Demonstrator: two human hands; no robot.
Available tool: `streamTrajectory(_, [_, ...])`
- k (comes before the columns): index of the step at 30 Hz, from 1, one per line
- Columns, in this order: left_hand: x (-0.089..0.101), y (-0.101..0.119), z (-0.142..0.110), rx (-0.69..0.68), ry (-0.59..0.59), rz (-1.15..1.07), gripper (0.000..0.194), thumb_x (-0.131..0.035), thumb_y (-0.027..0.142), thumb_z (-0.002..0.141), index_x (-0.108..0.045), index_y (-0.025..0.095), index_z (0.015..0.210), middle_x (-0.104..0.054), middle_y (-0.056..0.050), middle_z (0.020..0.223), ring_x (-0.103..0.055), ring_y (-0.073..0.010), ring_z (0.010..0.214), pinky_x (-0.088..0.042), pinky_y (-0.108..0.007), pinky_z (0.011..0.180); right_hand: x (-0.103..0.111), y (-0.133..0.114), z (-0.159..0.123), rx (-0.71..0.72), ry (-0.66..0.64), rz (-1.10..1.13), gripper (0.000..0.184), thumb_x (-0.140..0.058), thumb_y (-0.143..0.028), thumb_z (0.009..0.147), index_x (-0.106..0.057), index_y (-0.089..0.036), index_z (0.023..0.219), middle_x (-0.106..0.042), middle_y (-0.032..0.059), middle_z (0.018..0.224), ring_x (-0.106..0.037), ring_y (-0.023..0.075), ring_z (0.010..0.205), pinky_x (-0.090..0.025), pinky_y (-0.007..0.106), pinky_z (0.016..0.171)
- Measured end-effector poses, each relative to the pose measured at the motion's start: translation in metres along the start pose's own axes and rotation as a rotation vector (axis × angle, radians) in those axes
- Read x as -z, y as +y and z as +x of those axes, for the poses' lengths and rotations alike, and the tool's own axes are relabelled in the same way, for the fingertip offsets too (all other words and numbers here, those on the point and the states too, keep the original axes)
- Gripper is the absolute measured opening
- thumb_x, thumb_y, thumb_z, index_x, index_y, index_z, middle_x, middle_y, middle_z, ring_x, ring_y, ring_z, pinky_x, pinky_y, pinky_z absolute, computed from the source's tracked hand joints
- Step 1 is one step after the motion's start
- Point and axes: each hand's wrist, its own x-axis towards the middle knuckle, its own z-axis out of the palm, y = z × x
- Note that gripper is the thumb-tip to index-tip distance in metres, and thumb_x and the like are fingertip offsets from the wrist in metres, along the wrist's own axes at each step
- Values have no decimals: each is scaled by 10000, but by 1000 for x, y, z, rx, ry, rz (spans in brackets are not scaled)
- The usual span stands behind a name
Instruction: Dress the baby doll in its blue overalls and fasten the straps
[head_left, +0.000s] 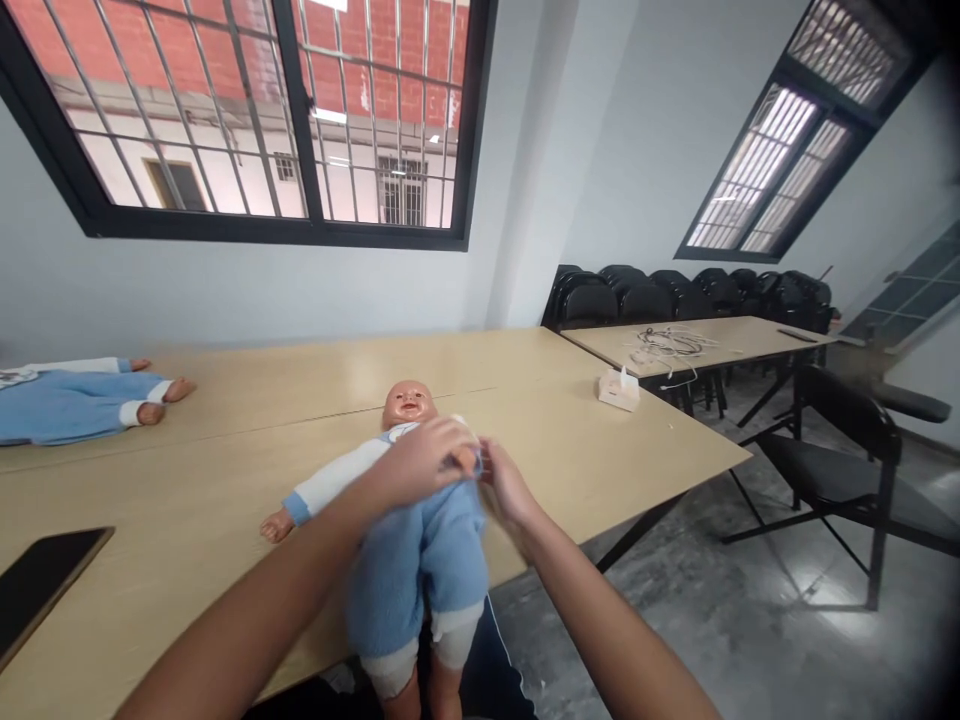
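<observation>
Doll [450,535] on its back, ctr frame, legs past near edge of table [577,440]; L hand [427,455] + R hand [508,485] at its blue cuff [478,462], prob mid cuff adj, can't tell grip (blur), nxt move needs light pinch w/ arm steady.

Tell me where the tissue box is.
In the head view, the tissue box sits right of the doll, near the table's far right corner.
</observation>
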Motion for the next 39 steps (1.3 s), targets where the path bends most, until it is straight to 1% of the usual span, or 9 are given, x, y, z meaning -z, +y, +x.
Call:
streamTrajectory(6, [-41,30,-1,-163,-166,191,186,-620,287,948,-678,203,1103,-710,-94,1127,-643,-275,1099,-486,-419,980,16,-39,-41,-58,-147,168,590,-542,-652,942,-587,-256,1377,-616,86,1437,-573,247,1317,-437,422,1110])
streamTrajectory(13, [-4,35,-12,-51,-129,-89,401,-640,366,945,-612,251,1328,-694,-46,1300,-637,-249,1225,-505,-386,1038,32,-37,-46,-122,-82,82,583,-689,-530,856,-637,-196,1331,-715,117,1256,-650,282,1184,-468,461,1074])
streamTrajectory(17, [20,42,-64,281,63,-64,224,-554,358,999,-663,260,1169,-718,-25,1172,-641,-227,1143,-492,-414,1031,38,-31,-60,-50,137,-158,518,-621,-478,888,-632,-183,1314,-675,150,1296,-634,298,1189,-464,505,1073])
streamTrajectory(21, [12,57,-150,531,251,9,170,-510,342,1016,-636,230,1037,-693,-41,1001,-642,-214,970,-511,-374,891,14,-30,-118,438,365,-606,414,-588,-339,937,-598,-197,1326,-564,164,1415,-494,308,1347,-365,556,1153])
streamTrajectory(24, [-8,75,-207,537,212,76,112,-503,260,1002,-602,221,967,-674,-43,932,-626,-208,896,-505,-378,857,-21,-21,-175,765,-42,-753,358,-618,-193,906,-620,-233,1262,-641,115,1214,-587,252,1162,-501,440,1006])
streamTrajectory(26, [-21,88,-231,500,160,124,99,-501,210,988,-593,224,953,-670,-38,906,-623,-211,895,-505,-400,880,-45,-11,-204,816,-303,-769,322,-641,-190,891,-638,-226,1211,-654,88,1085,-614,220,993,-548,362,851])
streamTrajectory(28, [-33,100,-244,475,160,185,110,-535,208,980,-600,229,1066,-688,-58,1025,-634,-228,1006,-503,-441,961,-61,-1,-220,839,-407,-806,334,-676,-251,882,-642,-226,1214,-653,86,1080,-609,239,989,-551,398,868])
streamTrajectory(34, [-57,108,-243,479,171,248,390,-606,334,979,-521,283,1356,-596,-103,1416,-584,-274,1293,-504,-479,1086,-54,2,-202,566,-16,-963,621,-625,-303,925,-455,-234,1517,-377,193,1554,-263,452,1480,-310,750,1121])
streamTrajectory(39, [-63,97,-226,536,146,193,360,-612,391,976,-541,294,1316,-647,-71,1372,-626,-273,1251,-532,-466,1057,-41,-13,-166,539,-96,-899,541,-545,-193,948,-506,-262,1484,-411,136,1559,-266,384,1516,-377,682,1166])
